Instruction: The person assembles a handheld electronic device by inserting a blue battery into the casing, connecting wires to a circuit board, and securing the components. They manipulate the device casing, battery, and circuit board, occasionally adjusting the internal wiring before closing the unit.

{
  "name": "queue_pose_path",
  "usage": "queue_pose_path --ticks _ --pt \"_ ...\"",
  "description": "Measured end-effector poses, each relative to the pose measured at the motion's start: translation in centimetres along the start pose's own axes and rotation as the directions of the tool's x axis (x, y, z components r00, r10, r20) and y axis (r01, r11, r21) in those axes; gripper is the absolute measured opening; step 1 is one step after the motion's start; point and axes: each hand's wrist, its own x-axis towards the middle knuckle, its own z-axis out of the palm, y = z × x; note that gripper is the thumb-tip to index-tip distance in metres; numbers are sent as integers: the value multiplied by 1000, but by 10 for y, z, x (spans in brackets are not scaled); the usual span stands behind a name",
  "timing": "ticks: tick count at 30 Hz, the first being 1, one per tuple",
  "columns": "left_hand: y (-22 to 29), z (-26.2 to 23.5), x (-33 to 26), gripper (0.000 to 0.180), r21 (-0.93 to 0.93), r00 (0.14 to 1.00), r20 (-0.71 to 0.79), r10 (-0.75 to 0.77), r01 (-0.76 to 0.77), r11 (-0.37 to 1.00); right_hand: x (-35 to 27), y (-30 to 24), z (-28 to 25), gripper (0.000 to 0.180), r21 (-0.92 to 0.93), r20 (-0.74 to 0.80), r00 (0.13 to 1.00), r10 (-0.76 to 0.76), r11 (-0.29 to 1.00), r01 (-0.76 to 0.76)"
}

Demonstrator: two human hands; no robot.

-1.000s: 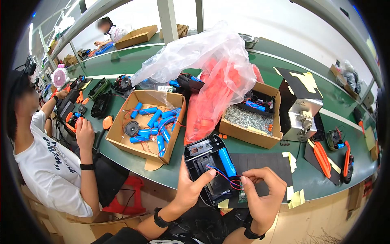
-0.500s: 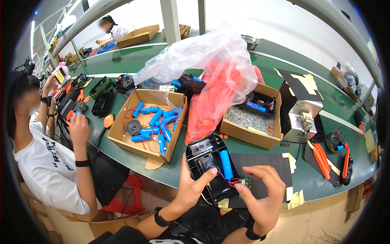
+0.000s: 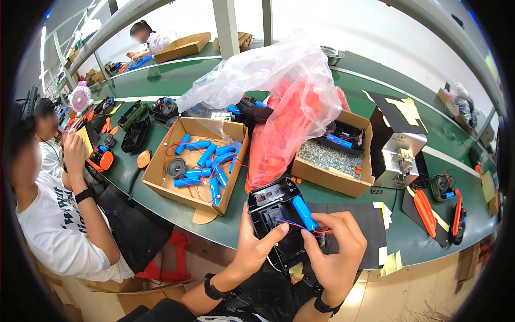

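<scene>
My left hand (image 3: 252,244) grips a black plastic housing (image 3: 264,214) by its left side, thumb over the rim, open side facing up. A blue cylindrical battery (image 3: 303,212) lies aslant along the housing's right side. My right hand (image 3: 340,247) is closed at the battery's lower end, thumb and forefinger pinching there. Thin red and blue wires (image 3: 289,221) run from inside the housing toward these fingers. The right hand hides most of what lies beneath it.
Ahead left stands a cardboard box (image 3: 153,183) of blue batteries and a speaker; another box (image 3: 335,180) holds screws. Between them lies a plastic bag (image 3: 279,139) of red parts. A metal fixture (image 3: 402,153) stands right, near orange-trimmed parts (image 3: 424,212). A co-worker (image 3: 64,220) sits at left.
My right hand has moved left and up onto the battery, which has tilted. The small green circuit board by those fingers is now hidden. The co-worker at left has shifted position.
</scene>
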Motion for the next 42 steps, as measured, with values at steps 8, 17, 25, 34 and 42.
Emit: queue_pose_path --ticks 8,17,25,34,42 --pt "0 -3 3 70 33 999 32 -2 1 999 0 4 11 19 287 -92 978 186 946 -152" --pt "9 2 2 63 -53 998 -22 -63 62 997 -3 -1 11 38 403 -28 937 349 861 -309" --pt "7 9 1 62 37 997 -67 -45 47 998 -4 -10 15 52 435 -359 897 259 896 -85" --pt "7 5 4 66 103 1000 17 -19 17 994 -4 7 7 51 276 -224 972 68 961 -4" --pt "8 3 5 67 77 998 50 -30 27 997 -2 12 15 44 184 -158 986 54 983 -25"
